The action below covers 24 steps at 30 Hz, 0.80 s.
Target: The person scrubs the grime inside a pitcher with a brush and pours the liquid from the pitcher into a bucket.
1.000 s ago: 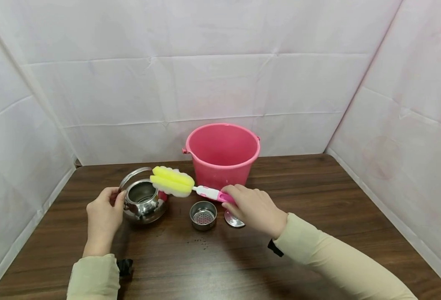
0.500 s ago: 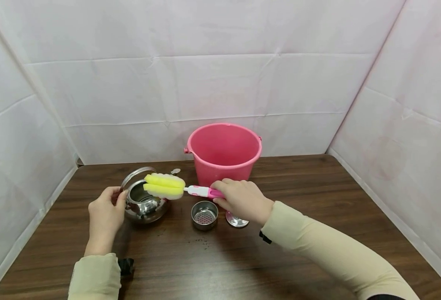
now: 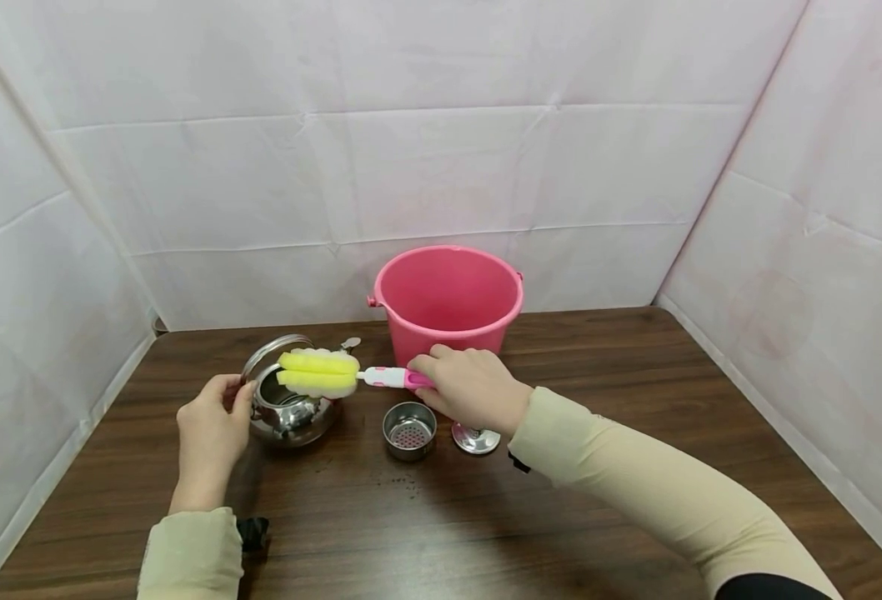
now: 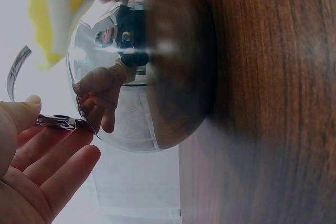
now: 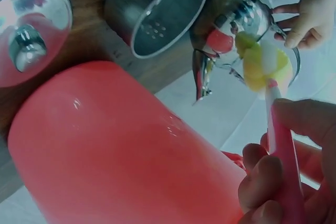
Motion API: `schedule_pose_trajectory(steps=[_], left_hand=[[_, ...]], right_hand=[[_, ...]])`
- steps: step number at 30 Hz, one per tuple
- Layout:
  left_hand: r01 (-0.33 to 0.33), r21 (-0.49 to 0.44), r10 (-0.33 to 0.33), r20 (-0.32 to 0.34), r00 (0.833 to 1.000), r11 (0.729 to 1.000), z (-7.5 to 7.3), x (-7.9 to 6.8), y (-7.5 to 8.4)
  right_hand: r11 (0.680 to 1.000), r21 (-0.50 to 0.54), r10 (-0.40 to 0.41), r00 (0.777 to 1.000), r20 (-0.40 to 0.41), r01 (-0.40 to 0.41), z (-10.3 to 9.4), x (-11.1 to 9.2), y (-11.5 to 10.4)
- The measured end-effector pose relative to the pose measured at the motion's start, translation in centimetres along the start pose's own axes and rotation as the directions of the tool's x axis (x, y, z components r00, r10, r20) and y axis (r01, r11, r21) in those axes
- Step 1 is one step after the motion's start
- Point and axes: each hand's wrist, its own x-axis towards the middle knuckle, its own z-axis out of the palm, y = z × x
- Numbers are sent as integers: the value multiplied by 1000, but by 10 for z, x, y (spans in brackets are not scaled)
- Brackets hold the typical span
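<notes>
A shiny steel teapot point(image 3: 291, 421) without its lid stands at the left of the table. My left hand point(image 3: 214, 429) pinches the base of its hoop handle point(image 3: 255, 354) between thumb and fingers, as the left wrist view point(image 4: 58, 123) also shows. My right hand point(image 3: 474, 387) grips the pink and white handle of a sponge brush point(image 3: 387, 377). The brush's yellow and white sponge head point(image 3: 319, 372) is held level over the teapot's mouth, partly covering it in the head view. In the right wrist view the spout point(image 5: 202, 74) points toward the bucket side.
Behind my right hand stands a pink bucket point(image 3: 448, 333). A small steel strainer cup point(image 3: 408, 432) sits between teapot and right hand, with dark specks before it. The steel lid point(image 3: 475, 439) lies below the right hand. White sheeting point(image 3: 441, 167) walls the table's back and sides.
The right hand has moved left and slightly away from me, bringing the sponge head from the teapot's right side to above its mouth. The left hand keeps its pinch on the handle.
</notes>
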Motion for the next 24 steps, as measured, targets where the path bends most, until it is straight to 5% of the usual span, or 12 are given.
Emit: schedule_pose_trajectory(steps=[24], left_hand=[[-13, -1, 13, -5, 1000, 1000, 2, -1, -1]], right_hand=[[956, -270, -70, 983, 169, 114, -61, 46, -12]])
